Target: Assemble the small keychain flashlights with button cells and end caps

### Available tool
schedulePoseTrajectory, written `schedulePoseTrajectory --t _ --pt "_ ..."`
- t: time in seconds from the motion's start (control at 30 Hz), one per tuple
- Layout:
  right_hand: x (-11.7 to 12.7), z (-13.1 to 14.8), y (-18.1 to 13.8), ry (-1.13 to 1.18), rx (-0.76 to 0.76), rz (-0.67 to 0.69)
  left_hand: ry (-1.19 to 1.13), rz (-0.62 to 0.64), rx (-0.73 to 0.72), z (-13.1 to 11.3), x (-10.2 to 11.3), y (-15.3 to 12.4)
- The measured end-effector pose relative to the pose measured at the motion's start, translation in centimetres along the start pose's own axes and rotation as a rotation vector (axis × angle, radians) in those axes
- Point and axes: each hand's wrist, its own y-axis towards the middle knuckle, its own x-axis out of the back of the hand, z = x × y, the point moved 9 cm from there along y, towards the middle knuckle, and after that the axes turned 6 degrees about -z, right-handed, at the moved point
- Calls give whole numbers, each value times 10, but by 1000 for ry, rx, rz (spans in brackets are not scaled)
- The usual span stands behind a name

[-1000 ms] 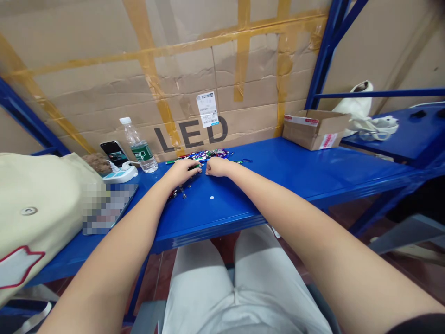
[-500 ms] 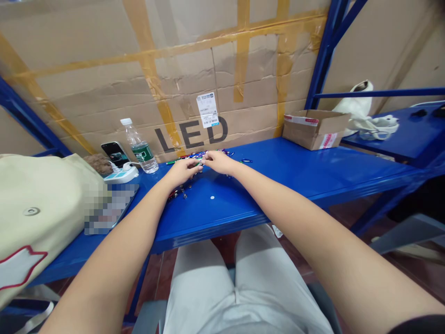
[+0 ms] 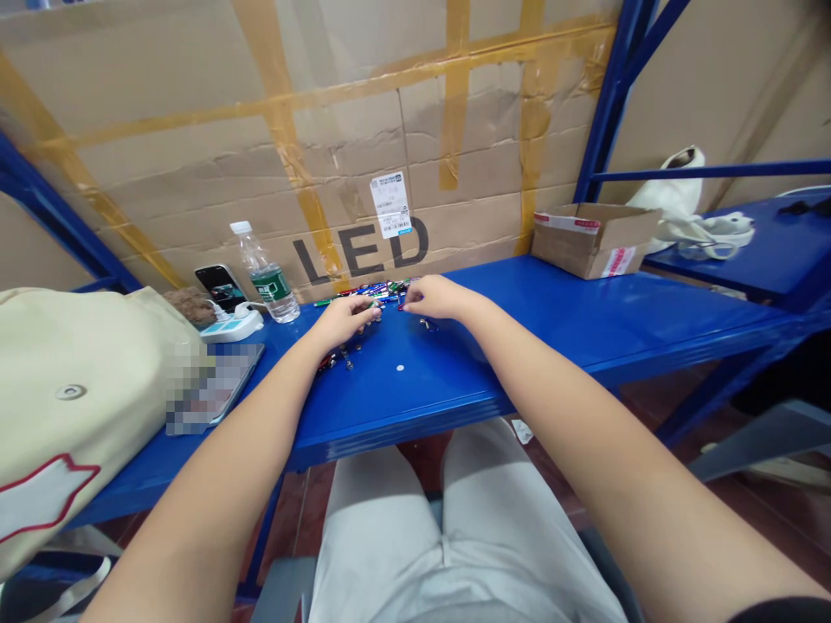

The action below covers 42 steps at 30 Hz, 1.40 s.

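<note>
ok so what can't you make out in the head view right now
All in the head view:
- What the left hand grips, if anything: its own fingers cover it.
- The red bit by the right hand: too small to identify.
- The count of slim colorful items: they overlap, and the hands block some.
- The flat object: pixelated.
- The cream bag's far side: cut off by the left edge.

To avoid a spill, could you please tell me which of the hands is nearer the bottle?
Left: the left hand is right of the bottle, apart from it; the right hand is farther right.
</note>
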Motion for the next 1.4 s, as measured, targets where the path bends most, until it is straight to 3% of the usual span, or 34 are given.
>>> schedulePoseTrajectory --t 0.1,0.3,0.4,0.57,0.63,0.77,1.03,1.17,1.23,1.3,1.4 --pt "-8 -13 -11 -47 -46 165 38 8 -11 2 0 1" --pt "-21 -18 -11 -115 -48 217 39 35 1 -3 -2 0" --pt "-17 -15 -6 -124 -41 124 35 43 2 -4 -3 -1" --pt "3 9 0 53 90 -221 -115 60 85 4 -9 -2" --pt "7 20 -1 118 129 -299 -171 78 99 4 -12 -3" --pt "8 37 -5 136 168 -332 -235 101 103 -1 -14 -5" --pt "3 56 -13 -103 234 -268 -278 80 155 4 -9 -6" --pt "10 69 -19 -109 222 -365 -266 -9 127 10 4 -1" --pt "5 87 -20 -59 268 -336 -206 -74 87 13 13 2" --pt "-12 110 -18 -27 357 -200 -136 -121 47 15 20 4" --pt "-36 127 -11 -45 368 -31 -101 -156 41 20 26 6"
